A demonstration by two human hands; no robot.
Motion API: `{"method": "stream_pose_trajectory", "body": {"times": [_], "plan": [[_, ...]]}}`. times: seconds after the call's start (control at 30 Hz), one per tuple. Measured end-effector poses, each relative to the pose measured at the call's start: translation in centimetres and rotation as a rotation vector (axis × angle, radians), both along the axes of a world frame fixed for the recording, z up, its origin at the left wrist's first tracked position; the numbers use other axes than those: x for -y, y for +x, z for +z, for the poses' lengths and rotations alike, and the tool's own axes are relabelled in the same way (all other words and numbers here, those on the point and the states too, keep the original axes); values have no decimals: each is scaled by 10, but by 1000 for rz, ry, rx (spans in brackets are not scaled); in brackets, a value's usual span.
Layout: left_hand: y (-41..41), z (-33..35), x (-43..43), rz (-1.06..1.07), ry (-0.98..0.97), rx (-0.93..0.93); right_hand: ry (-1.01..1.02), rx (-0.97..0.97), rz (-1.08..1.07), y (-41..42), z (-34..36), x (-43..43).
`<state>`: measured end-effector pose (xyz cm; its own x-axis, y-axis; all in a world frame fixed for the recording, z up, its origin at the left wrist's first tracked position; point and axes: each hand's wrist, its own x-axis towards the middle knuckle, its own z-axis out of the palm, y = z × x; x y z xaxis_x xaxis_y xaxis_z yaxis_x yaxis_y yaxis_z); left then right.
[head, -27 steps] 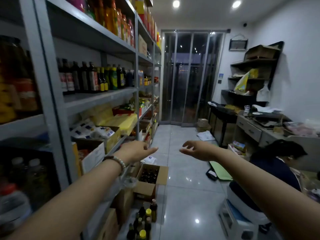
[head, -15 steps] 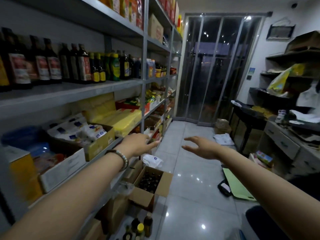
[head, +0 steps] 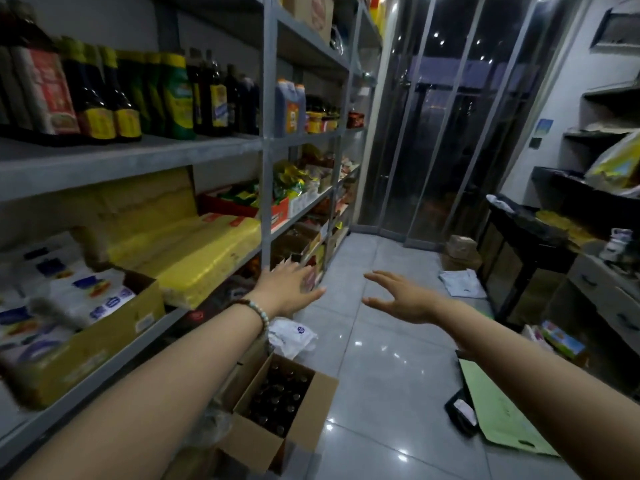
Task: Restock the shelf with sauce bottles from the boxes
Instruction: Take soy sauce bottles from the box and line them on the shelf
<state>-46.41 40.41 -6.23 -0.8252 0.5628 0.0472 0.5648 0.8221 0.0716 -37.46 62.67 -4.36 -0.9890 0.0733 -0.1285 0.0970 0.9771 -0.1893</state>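
Holding both arms out in front of us, we see our left hand (head: 289, 289) and our right hand (head: 403, 301) side by side in the air above the tiled floor (head: 381, 375), a clear gap between them. Both are wide open: fingers straight and a little spread, thumbs apart from the fingers, palms turned down and toward each other. Neither hand holds or touches anything. The left fingertips are blurred, close to the grey upright of the shelf (head: 138, 164); whether they brush it we cannot tell. A beaded bracelet (head: 258, 311) sits on our left wrist.

The sauce bottles (head: 104, 98) already stocked stand upright in a row on the shelf board at upper left, dark glass with yellow, red and green labels. More dark bottles (head: 277, 400) stand packed in an open cardboard box (head: 258, 441) on the floor, below our left forearm and against the foot of the shelf. A crumpled white bag (head: 294, 337) lies just beyond the box. Yellow packs (head: 194, 258) lie on the lower shelf board.
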Motion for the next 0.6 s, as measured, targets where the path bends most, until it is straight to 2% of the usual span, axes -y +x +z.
{"method": "stream_pose_trajectory", "body": {"times": [0.13, 0.43, 0.6], "plan": [[-64, -28, -32, 64, 12, -3, -13, 5, 81, -82, -19, -48], [-173, -93, -102, 417, 22, 139, -29, 105, 336, -267, -69, -131], [-212, -106, -110, 583, 55, 160, -186, 122, 436, -361, -81, -139]]}}
